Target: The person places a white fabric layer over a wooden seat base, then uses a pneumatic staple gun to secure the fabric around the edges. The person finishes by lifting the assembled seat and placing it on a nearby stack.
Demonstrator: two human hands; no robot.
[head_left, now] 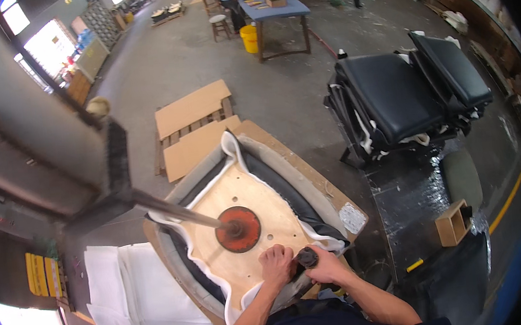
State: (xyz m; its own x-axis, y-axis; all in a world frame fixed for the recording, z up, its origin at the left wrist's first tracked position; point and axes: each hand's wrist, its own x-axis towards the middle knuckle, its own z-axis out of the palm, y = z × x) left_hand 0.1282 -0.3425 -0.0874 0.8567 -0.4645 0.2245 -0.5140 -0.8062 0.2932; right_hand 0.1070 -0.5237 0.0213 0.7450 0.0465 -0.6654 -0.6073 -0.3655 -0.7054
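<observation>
A plywood seat panel (249, 188) lies face down, with a black cover (268, 177) and its white padded edge folded up round the rim. A round red press pad (238, 229) on a metal rod bears down on the wood. My left hand (276, 265) is closed at the near edge of the panel, fingers bent over the cover's edge; the exact grip is partly hidden. Just right of it, my right hand (326, 266) grips a black staple gun (307, 258), seen from its round top end. The tool's nose is hidden beneath it.
Left stands a large metal machine column (117, 158). White sheets (141, 295) are stacked at lower left. Cardboard (194, 106) lies on a pallet ahead. Black padded seats (386, 92) are piled right, above a small wooden box (452, 223). A person stands by a blue table (276, 10).
</observation>
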